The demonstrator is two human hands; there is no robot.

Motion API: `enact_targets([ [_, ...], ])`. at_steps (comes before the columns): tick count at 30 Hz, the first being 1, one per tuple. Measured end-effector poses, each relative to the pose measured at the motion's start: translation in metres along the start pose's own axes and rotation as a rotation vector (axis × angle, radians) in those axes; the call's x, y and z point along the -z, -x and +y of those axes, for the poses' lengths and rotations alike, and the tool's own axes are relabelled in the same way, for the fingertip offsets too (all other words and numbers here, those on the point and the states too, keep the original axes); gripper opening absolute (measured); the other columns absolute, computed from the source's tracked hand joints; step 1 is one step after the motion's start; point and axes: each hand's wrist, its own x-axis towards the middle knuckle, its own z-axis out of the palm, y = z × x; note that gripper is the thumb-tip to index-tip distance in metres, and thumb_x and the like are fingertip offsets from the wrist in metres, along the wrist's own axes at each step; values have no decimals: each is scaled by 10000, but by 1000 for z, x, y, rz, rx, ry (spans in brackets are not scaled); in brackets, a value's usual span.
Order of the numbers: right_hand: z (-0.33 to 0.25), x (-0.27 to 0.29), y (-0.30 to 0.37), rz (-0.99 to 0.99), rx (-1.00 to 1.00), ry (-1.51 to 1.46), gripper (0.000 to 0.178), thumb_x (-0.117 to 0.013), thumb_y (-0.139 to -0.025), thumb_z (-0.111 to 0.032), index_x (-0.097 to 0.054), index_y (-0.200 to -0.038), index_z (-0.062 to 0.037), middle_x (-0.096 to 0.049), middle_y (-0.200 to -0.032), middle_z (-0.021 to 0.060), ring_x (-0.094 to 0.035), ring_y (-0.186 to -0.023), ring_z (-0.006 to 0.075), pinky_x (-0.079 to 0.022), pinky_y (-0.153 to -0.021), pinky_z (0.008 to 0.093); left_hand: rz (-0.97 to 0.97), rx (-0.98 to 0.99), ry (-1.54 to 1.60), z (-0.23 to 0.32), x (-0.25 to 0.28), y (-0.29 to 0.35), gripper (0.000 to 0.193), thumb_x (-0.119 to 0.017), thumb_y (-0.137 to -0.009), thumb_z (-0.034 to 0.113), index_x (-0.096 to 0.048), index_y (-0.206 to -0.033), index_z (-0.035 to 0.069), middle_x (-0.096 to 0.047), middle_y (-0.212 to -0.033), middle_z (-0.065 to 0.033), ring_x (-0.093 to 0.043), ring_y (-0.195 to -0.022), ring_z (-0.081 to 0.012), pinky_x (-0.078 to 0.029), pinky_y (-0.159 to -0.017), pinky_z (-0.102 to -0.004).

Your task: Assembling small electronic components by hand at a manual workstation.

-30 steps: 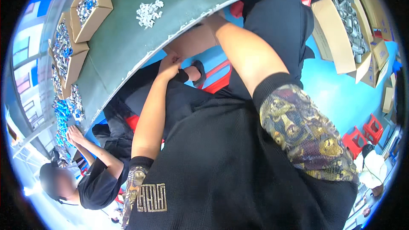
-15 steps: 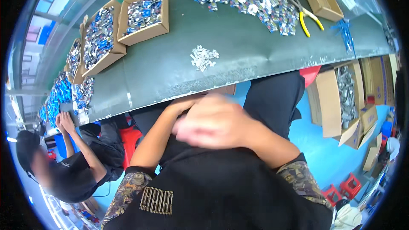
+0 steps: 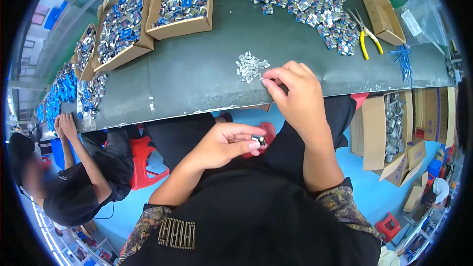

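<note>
My left hand [image 3: 224, 144] is over my lap, thumb and fingertips closed on a small dark and silvery electronic part [image 3: 258, 140]. Some of that part is hidden by the fingers. My right hand [image 3: 298, 91] reaches over the table's near edge. Its thumb and forefinger pinch a small whitish piece [image 3: 260, 76] at the right side of a loose pile of such pieces [image 3: 249, 65]. Farther back on the dark green tabletop [image 3: 187, 76] lie many small blue and silver circuit boards [image 3: 315, 12].
Cardboard boxes [image 3: 206, 25] of small parts stand at the back left. Pliers with yellow handles [image 3: 365, 39], an open carton [image 3: 384, 17] and blue strips [image 3: 404, 64] lie at the right. A co-worker [image 3: 74, 182] sits at left. A box of metal fittings [image 3: 394, 128] stands below right.
My hands, together and blurred over my lap before, have parted. The right has moved up to the whitish pile and pinches a piece; the left now shows the small part it holds.
</note>
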Motion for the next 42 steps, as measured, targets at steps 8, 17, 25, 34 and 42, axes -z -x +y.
enact_targets([
  [8,-6,1,5,23,-15,6,96,-741,-757,-71,-692,-839,-60,-617,-760,54,-589,-740,238,-462,-667,356,173,-209,63,19,-6,1,185,-633,-920,38,-601,-1083,-43,-703,-942,-169,-712,-824,-237,-594,-741,-341],
  [17,-35,16,39,33,-304,-473,124,-708,-873,-112,-664,-878,4,-669,-886,55,-635,-813,131,-491,-714,283,266,-364,16,16,-25,28,245,-658,-925,139,-639,-1107,-24,-714,-861,-140,-705,-723,-184,-521,-581,-239],
  [25,-112,5,103,-74,-378,-1335,118,-641,-923,-94,-628,-991,1,-625,-1080,125,-613,-976,199,-502,-856,347,217,-564,114,11,-38,78,236,-662,-886,-10,-635,-1119,-41,-701,-1010,-184,-710,-919,-264,-591,-779,-335],
  [34,-124,-4,105,-109,-396,-1436,120,-634,-933,-104,-619,-1003,-8,-619,-1049,96,-598,-911,162,-488,-803,306,234,-699,148,2,-45,92,272,-693,-870,-19,-632,-1132,-61,-695,-1045,-158,-698,-935,-204,-587,-817,-300],
  [42,-102,-10,96,-164,-366,-1382,104,-638,-928,-74,-626,-1006,-6,-634,-1027,111,-603,-912,164,-495,-798,302,300,-684,141,-6,-41,80,261,-684,-874,-30,-634,-1127,-66,-694,-1037,-156,-694,-940,-199,-583,-825,-302],
])
